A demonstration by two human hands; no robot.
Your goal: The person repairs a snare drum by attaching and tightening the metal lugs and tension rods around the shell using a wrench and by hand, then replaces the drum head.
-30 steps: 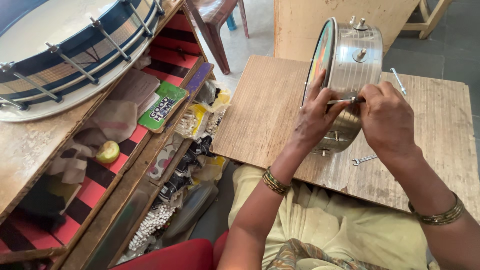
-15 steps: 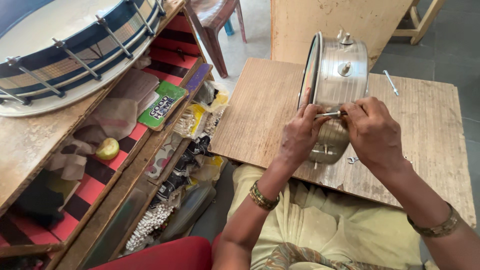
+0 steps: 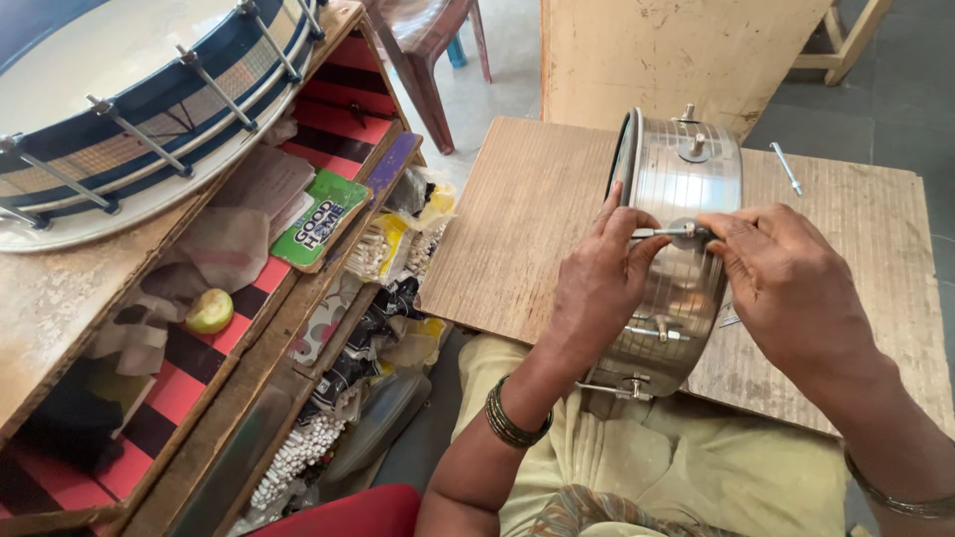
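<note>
Steel drum shell point(image 3: 686, 199) between both hands' fingers point(image 3: 622, 234)

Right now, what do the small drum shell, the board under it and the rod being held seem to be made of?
Drum shell: looks like polished metal, silvery with bright reflections. Board: wood or wood-grain laminate, matte brown with fine straight grain. Rod, pinched by the left hand and right hand: thin, shiny, probably steel.
</note>
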